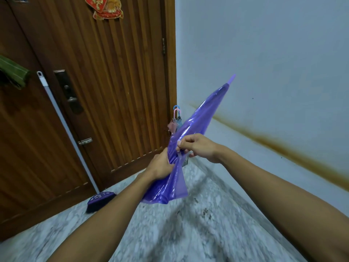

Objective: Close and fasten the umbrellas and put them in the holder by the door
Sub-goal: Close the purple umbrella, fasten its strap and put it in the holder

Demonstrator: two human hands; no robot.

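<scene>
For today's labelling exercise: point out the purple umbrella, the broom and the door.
purple umbrella (198, 121), head view, on the folded canopy.
broom (101, 200), head view, on the purple brush head.
door (117, 82), head view, on the ribbed wooden panel.

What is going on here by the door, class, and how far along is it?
A person is gathering a closed purple umbrella, its tip raised toward the wall. The left hand grips the bunched canopy, while the right hand pinches what looks like the fastening strap, so it seems not yet fastened. Two other umbrellas with pink and blue hooked handles already stand in the corner by the wooden door. A broom leans against it.
</scene>
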